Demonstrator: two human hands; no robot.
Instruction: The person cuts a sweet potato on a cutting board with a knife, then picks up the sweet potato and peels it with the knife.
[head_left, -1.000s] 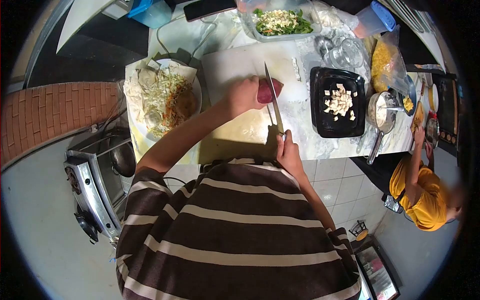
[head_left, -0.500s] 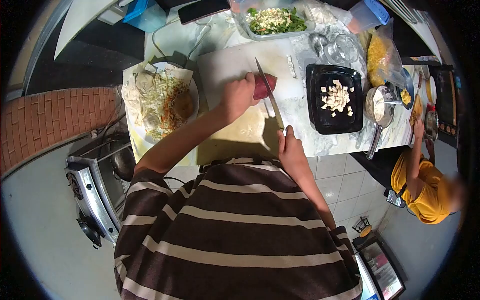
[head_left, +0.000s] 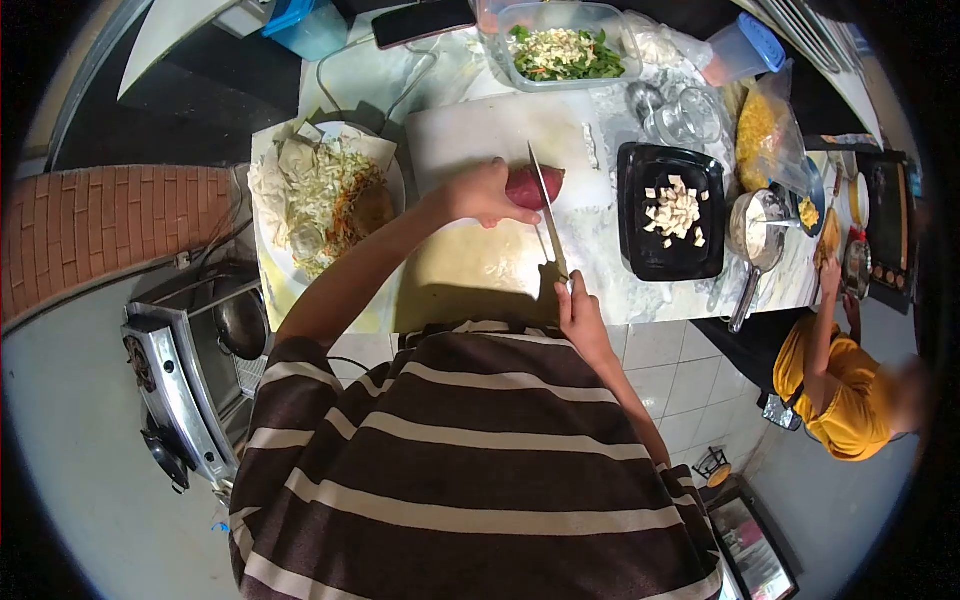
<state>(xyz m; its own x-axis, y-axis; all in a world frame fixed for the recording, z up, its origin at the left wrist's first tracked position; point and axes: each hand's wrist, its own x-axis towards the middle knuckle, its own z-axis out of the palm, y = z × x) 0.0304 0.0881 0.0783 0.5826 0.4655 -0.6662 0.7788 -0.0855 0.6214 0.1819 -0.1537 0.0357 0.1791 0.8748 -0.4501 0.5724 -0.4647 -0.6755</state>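
A red-skinned sweet potato (head_left: 521,189) lies on the white cutting board (head_left: 465,125). My left hand (head_left: 487,194) grips its left end, with the thumb stretched along the near side. In my right hand (head_left: 583,318) is the handle of a long kitchen knife (head_left: 556,234), its tip pointing away from me. The blade crosses the sweet potato toward its right end. Beside the board, on the right, stands a black square tray (head_left: 648,262) with small pale cubes (head_left: 675,210) in it.
On the left, a plate (head_left: 398,195) carries shredded vegetables and wrappers. A clear container (head_left: 632,68) of greens stands behind the board. Right of the tray are a saucepan (head_left: 757,255) and a bag of yellow food (head_left: 757,140). A person in yellow (head_left: 835,385) works at the far right.
My left thumb has stretched out along the near side of the sweet potato. The knife still lies across it. The whole view has shifted slightly.
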